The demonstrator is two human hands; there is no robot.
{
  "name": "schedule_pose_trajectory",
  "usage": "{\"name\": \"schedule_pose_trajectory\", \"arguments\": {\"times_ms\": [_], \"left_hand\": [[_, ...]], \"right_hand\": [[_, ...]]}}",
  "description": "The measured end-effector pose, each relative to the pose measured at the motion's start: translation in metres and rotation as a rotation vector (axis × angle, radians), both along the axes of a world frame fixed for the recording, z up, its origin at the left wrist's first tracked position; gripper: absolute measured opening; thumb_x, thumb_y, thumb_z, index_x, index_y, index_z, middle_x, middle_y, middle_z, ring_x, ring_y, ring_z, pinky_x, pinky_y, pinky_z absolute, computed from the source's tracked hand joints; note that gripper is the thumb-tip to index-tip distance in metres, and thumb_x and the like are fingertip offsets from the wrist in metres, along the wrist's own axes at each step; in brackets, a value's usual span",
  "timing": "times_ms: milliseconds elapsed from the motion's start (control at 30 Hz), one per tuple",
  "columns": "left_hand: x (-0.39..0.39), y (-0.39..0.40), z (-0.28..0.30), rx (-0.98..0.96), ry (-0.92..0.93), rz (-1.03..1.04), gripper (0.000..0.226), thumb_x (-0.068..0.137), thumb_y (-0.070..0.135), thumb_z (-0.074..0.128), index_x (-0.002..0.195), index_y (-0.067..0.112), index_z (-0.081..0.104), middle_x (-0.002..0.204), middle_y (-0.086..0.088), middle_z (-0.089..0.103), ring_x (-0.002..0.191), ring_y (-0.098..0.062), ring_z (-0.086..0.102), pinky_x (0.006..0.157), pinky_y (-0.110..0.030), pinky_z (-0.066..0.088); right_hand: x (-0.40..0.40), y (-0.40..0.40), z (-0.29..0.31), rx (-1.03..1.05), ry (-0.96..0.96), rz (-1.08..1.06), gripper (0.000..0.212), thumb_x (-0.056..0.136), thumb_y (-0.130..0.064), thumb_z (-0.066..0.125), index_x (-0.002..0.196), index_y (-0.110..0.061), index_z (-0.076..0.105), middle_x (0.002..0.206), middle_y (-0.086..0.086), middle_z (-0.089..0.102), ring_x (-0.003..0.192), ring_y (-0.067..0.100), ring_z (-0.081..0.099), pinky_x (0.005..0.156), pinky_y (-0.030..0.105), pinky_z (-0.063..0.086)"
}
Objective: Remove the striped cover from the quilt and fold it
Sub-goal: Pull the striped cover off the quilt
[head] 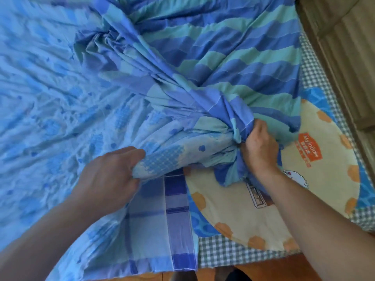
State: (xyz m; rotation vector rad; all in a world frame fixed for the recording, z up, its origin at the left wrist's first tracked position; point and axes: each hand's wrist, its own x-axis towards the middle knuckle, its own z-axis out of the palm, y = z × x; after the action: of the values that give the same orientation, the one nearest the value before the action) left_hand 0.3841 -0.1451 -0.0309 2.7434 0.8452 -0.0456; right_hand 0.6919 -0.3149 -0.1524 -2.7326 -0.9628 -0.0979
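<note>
- Striped cover (233,47): bunched at its corner, where my right hand (258,147) grips it.
- Quilt (50,88): left of the striped cover; my left hand (109,175) grips its edge.

two hands (109,175), one striped cover (233,57), perhaps one quilt (50,88).

A bed covered in a green-and-white checked sheet (223,252) fills the lower right, and a round cream cartoon-printed panel with orange blobs and a blue wavy border (324,159) sits on that sheet. Beyond the sheet's right edge runs brown wooden furniture (341,41). Below the sheet's near edge, orange-brown wooden floor (263,270) shows. Soft, even daylight falls across everything.
</note>
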Motion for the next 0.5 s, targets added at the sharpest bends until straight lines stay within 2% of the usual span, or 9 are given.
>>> {"name": "schedule_pose_trajectory", "arguments": {"times_ms": [67,133,200,233,300,333,400,467,500], "left_hand": [[-0.025,0.009,-0.01,0.075,0.039,0.064,0.031,0.061,0.035,0.047,0.091,0.027,0.05,0.098,0.008,0.053,0.073,-0.028,0.067,0.049,-0.03,0.043],[-0.045,0.006,-0.034,0.035,0.163,0.13,0.036,0.06,0.028,0.058,0.096,0.027,0.053,0.097,0.008,0.059,0.084,-0.028,0.067,0.054,-0.033,0.05],[-0.051,-0.015,-0.065,-0.146,0.395,0.16,0.045,0.068,0.019,0.061,0.112,0.028,0.052,0.111,0.005,0.061,0.11,-0.027,0.061,0.075,-0.04,0.054],[-0.051,-0.033,-0.082,-0.222,0.519,0.143,0.054,0.075,0.017,0.058,0.127,0.027,0.048,0.129,0.001,0.056,0.125,-0.026,0.052,0.089,-0.04,0.051],[-0.039,-0.066,-0.111,-0.263,0.68,0.102,0.066,0.084,0.02,0.051,0.147,0.018,0.032,0.158,-0.005,0.029,0.145,-0.026,0.027,0.111,-0.039,0.035],[-0.026,-0.078,-0.117,-0.26,0.698,0.143,0.067,0.086,0.027,0.051,0.148,0.014,0.03,0.161,-0.008,0.022,0.147,-0.028,0.021,0.115,-0.04,0.029],[0.004,-0.087,-0.117,-0.201,0.547,0.264,0.064,0.083,0.041,0.053,0.139,0.01,0.042,0.152,-0.013,0.034,0.141,-0.034,0.029,0.112,-0.045,0.03],[0.038,-0.085,-0.109,-0.083,0.193,0.286,0.057,0.077,0.038,0.058,0.127,0.011,0.053,0.134,-0.012,0.049,0.12,-0.036,0.047,0.098,-0.046,0.042],[0.053,-0.085,-0.106,-0.041,0.034,0.265,0.053,0.075,0.034,0.061,0.123,0.012,0.055,0.126,-0.01,0.053,0.111,-0.034,0.051,0.091,-0.046,0.045]], "right_hand": [[0.02,0.003,-0.004,-0.057,0.073,-0.05,0.033,0.088,-0.006,0.057,0.119,-0.005,0.046,0.112,0.02,0.056,0.093,0.044,0.062,0.067,0.046,0.048],[0.026,0.013,-0.004,-0.096,0.236,-0.117,0.046,0.086,-0.018,0.066,0.125,-0.006,0.047,0.119,0.02,0.057,0.106,0.043,0.06,0.077,0.046,0.049],[0.021,0.017,-0.001,-0.079,0.364,-0.14,0.053,0.082,-0.03,0.072,0.125,-0.009,0.049,0.118,0.018,0.06,0.109,0.041,0.059,0.082,0.044,0.048],[0.015,0.016,0.0,-0.045,0.407,-0.128,0.053,0.08,-0.032,0.073,0.122,-0.009,0.05,0.116,0.018,0.061,0.108,0.041,0.059,0.082,0.044,0.048],[0.005,0.008,-0.002,0.0,0.466,-0.119,0.053,0.076,-0.032,0.076,0.116,-0.008,0.053,0.112,0.019,0.061,0.104,0.042,0.06,0.081,0.043,0.049],[0.001,0.003,-0.006,-0.009,0.478,-0.108,0.054,0.074,-0.032,0.078,0.115,-0.007,0.054,0.111,0.02,0.061,0.104,0.042,0.06,0.081,0.043,0.05],[-0.003,-0.008,-0.013,-0.008,0.571,-0.067,0.057,0.071,-0.029,0.082,0.118,-0.01,0.057,0.113,0.017,0.062,0.107,0.037,0.061,0.085,0.041,0.051],[0.001,-0.016,-0.007,0.154,0.872,-0.088,0.057,0.069,-0.029,0.084,0.12,-0.03,0.061,0.117,0.0,0.069,0.11,0.023,0.065,0.088,0.036,0.053],[0.004,-0.019,-0.001,0.25,1.01,-0.125,0.054,0.068,-0.033,0.083,0.116,-0.043,0.061,0.115,-0.009,0.071,0.107,0.016,0.068,0.083,0.034,0.055]]}}
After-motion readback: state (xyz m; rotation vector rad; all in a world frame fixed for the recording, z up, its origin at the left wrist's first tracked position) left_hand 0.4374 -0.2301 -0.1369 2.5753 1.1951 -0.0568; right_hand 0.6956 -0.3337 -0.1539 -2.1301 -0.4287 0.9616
